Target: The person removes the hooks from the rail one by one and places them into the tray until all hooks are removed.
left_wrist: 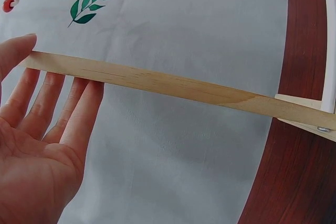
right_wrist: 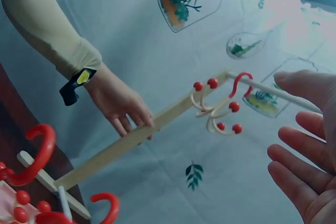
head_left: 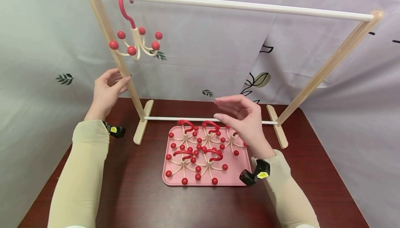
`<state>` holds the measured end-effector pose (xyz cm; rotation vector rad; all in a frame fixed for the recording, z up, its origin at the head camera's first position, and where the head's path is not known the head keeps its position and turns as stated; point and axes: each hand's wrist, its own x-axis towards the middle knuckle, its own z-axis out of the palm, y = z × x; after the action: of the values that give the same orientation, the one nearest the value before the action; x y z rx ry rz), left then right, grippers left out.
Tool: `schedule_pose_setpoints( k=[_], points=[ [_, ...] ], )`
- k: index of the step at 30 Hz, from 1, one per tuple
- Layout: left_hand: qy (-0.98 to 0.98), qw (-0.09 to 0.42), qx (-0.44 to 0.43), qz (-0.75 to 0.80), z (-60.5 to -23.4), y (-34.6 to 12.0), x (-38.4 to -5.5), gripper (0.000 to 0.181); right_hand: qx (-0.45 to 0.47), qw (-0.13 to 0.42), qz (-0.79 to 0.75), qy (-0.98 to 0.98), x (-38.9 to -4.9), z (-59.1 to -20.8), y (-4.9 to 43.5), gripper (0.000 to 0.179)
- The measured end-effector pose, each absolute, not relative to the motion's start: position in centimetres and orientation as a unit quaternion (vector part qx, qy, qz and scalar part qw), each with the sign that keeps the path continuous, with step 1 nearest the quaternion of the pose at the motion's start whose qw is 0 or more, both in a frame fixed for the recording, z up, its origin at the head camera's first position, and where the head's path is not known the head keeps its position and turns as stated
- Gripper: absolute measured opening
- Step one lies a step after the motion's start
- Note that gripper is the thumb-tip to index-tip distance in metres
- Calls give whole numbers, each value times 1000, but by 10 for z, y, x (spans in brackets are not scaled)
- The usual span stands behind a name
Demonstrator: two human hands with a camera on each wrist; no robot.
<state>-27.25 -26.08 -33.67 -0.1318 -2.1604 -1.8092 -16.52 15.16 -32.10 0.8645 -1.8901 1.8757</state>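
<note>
My left hand [head_left: 107,91] is at the left wooden post [head_left: 135,98] of a hanging rack. In the left wrist view, the thumb lies on one side of the post [left_wrist: 157,83] and the fingertips on the other, pinching it lightly. Above that hand, a small wooden hanger [head_left: 136,39] with red ball tips hangs by its red hook from the white top rail [head_left: 218,3]. My right hand [head_left: 245,118] is raised over the back right of a pink tray [head_left: 235,174], thumb and fingers apart, holding nothing. Several similar hangers [head_left: 183,164] stand on the tray.
The rack's right post [head_left: 328,70] slants up beyond the right hand. A thin lower bar [head_left: 165,118] runs behind the tray between two wooden feet [head_left: 140,131]. All stands on a dark red-brown table [head_left: 137,186] before a pale patterned cloth [head_left: 193,65].
</note>
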Motion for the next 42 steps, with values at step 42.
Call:
schedule_pose_setpoints(
  k=[42],
  points=[
    [-750,161,-45,-640,-338,-261,-275,42,307,159,683,-644,-218,-153,49,23]
  ],
)
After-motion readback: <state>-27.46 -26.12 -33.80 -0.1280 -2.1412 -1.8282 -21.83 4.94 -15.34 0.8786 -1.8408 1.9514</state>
